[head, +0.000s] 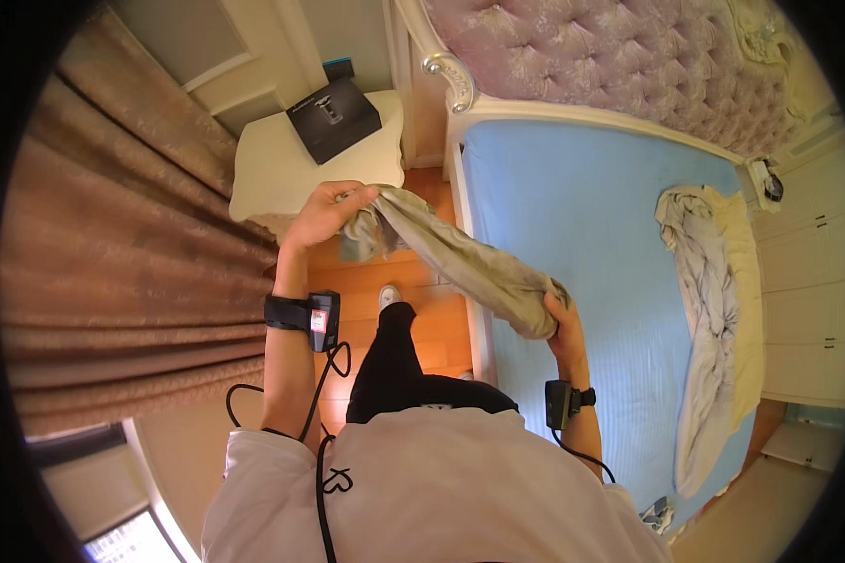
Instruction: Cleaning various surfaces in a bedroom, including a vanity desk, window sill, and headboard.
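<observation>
A grey-green patterned cloth is stretched between my two hands, bunched lengthwise and sloping down to the right. My left hand grips its upper left end, where a loose part of the cloth hangs below the fingers. My right hand closes around the other end, above the near edge of the bed. Beneath that hand lies the light blue fitted sheet on the mattress. Farther right on the bed rests a long, crumpled grey and cream quilt or cover. What the cloth is exactly, I cannot tell.
A cream bedside table bears a black product box. Brown curtains hang at the left. The bed's tufted headboard rises at the top, and white cabinets stand beyond the bed. Cables run from devices strapped to both my forearms.
</observation>
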`<state>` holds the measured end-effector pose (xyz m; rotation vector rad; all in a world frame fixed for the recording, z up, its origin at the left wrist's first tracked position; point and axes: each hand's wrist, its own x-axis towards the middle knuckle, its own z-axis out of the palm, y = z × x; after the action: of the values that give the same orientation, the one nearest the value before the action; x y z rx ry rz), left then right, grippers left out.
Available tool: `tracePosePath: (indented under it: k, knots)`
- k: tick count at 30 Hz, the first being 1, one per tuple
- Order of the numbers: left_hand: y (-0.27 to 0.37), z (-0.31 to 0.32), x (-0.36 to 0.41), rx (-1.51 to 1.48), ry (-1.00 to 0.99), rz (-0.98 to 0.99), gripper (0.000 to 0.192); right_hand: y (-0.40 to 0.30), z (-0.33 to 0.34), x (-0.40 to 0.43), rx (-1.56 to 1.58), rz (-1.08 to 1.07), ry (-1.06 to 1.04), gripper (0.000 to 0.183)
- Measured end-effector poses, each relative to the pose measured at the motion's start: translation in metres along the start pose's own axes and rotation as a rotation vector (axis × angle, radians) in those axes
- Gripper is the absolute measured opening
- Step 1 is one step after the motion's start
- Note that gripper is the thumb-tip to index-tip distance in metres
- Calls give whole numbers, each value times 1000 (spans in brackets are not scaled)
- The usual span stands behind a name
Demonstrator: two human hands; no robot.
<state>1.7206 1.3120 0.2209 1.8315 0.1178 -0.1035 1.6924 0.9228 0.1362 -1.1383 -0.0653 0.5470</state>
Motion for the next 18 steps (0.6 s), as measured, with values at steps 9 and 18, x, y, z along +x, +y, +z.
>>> tracePosePath:
  k: [9,18]
  knots:
    - [-57,-15,88,-40,-150,-44,32,-4,120,171,170,85,169,54]
    - [-76,-29,137,-1210,-164,-351,46,-30,208,219,-1220,-198,-364,55]
